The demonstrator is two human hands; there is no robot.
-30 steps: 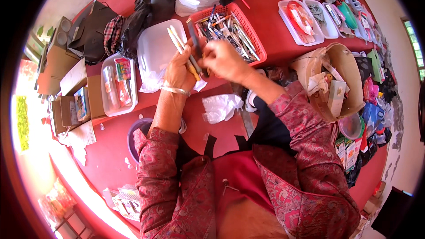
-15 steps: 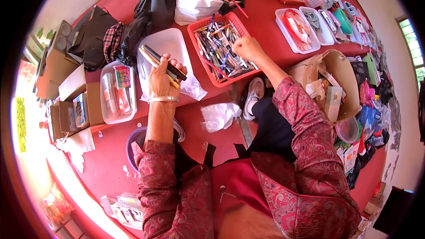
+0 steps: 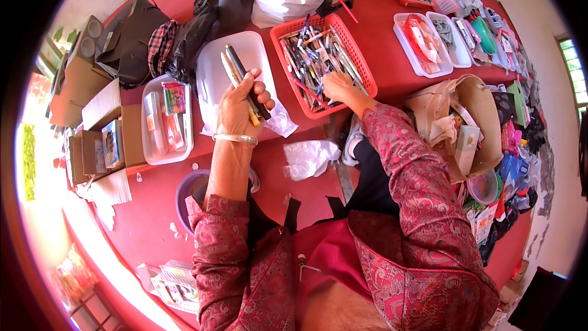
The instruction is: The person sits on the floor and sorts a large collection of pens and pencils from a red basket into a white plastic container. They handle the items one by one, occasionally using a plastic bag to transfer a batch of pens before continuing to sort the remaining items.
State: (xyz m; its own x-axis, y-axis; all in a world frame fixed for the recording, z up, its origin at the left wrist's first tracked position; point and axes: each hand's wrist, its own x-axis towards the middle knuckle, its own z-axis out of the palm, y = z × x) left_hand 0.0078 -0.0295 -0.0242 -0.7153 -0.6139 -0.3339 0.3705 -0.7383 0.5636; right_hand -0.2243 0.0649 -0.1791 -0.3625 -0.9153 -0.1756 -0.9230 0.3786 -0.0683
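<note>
My left hand is closed round a black pen and a yellowish pen, both pointing up and to the left. It hangs over the near part of a white plastic tray. My right hand reaches into the near side of a red plastic basket, its fingers bent down among many loose pens. Its fingertips are partly hidden, and whatever they pinch cannot be made out.
A crumpled clear bag lies before the basket. To the right stand a cardboard box and a white tray holding red packets. On the left are a clear tub and open cartons. Black bags sit behind.
My right hand has moved down and left, from above the pens to among them at the near side. My left hand has shifted slightly right, its pens now more upright. The view has shifted slightly.
</note>
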